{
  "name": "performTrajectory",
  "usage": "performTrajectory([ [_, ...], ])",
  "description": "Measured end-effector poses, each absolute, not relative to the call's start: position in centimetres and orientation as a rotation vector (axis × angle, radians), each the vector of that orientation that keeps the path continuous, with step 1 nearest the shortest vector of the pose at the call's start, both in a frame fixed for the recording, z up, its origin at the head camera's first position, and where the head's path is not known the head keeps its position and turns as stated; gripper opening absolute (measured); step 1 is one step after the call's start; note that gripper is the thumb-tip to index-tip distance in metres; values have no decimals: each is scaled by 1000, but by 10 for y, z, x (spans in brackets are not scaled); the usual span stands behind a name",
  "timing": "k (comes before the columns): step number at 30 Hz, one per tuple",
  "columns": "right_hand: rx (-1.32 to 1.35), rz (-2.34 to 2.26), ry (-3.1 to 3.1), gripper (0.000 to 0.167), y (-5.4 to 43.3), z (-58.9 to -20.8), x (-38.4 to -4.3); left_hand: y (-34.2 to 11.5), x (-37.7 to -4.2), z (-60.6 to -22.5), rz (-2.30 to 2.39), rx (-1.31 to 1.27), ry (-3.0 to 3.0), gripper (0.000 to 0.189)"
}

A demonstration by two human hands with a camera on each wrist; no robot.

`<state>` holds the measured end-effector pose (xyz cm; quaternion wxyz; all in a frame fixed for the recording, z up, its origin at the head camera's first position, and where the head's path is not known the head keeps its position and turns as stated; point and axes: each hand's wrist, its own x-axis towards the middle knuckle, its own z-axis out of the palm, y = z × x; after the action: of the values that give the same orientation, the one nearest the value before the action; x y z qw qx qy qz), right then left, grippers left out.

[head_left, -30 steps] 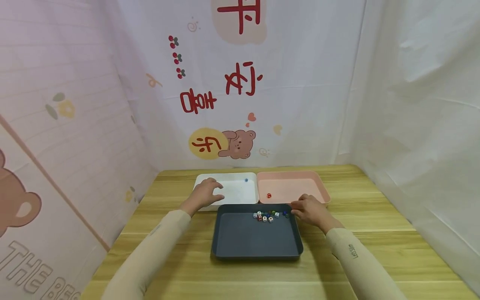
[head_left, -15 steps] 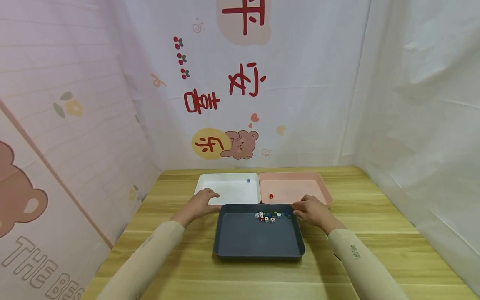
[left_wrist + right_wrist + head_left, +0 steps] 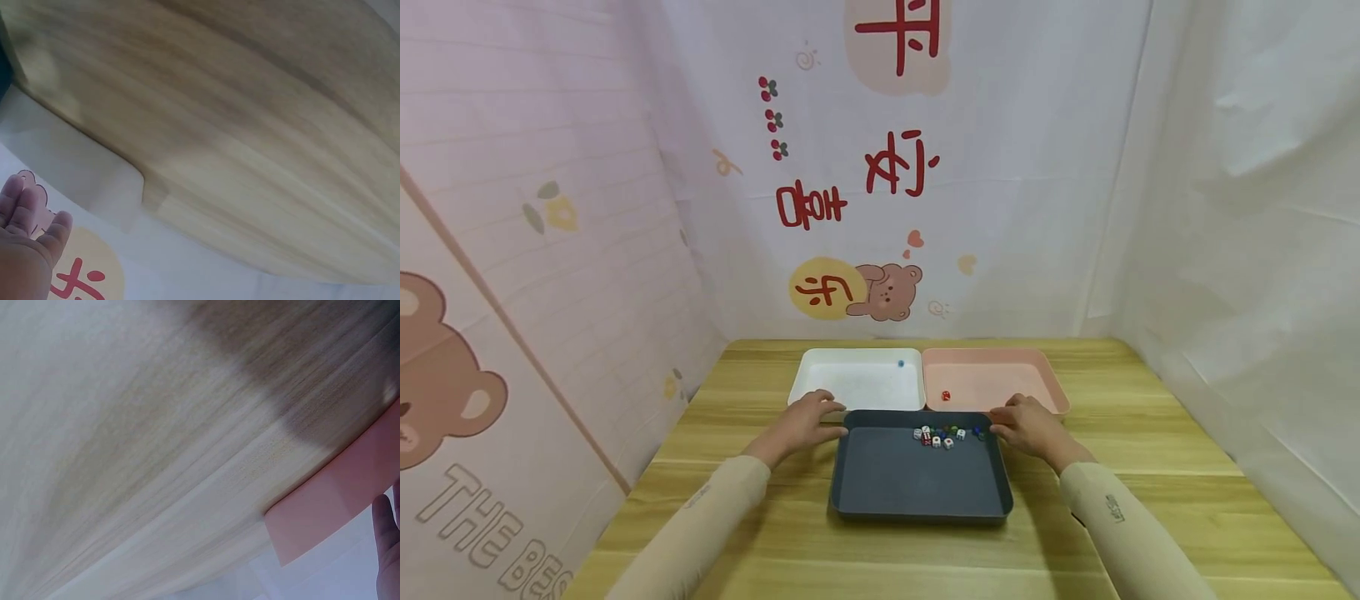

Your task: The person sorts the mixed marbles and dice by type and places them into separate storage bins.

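A dark grey tray (image 3: 921,479) rests on the table, with several white and red dice (image 3: 937,442) and small coloured beads (image 3: 953,430) near its far right side. My left hand (image 3: 801,425) is at its far left corner, thumb and fingers apart, tips right at the rim. At the far right corner, my right hand (image 3: 1028,427) holds the rim with bent fingers and thumb. The left wrist view shows the left fingers (image 3: 25,209) loosely bent beside the white tray (image 3: 81,156). Only a little of the right fingers (image 3: 384,528) appears beside the pink tray (image 3: 337,494).
Behind the grey tray, the white tray holds a small blue bead (image 3: 901,363), and the pink tray beside it holds a red die (image 3: 946,396). A wooden table (image 3: 1150,467) lies under everything. White printed cloth (image 3: 1022,167) hangs at the back and sides.
My left hand has come down from over the white tray to the far left corner of the grey tray. My right hand stays at the far right corner.
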<state>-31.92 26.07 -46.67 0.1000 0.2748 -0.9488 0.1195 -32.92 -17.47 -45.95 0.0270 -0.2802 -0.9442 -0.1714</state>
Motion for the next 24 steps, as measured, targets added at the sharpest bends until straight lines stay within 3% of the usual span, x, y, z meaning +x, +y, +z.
performTrajectory([
  [24,795,359,-2797,29,262,-469,-320,-178,-320,-474,-459,-917,-2842,43],
])
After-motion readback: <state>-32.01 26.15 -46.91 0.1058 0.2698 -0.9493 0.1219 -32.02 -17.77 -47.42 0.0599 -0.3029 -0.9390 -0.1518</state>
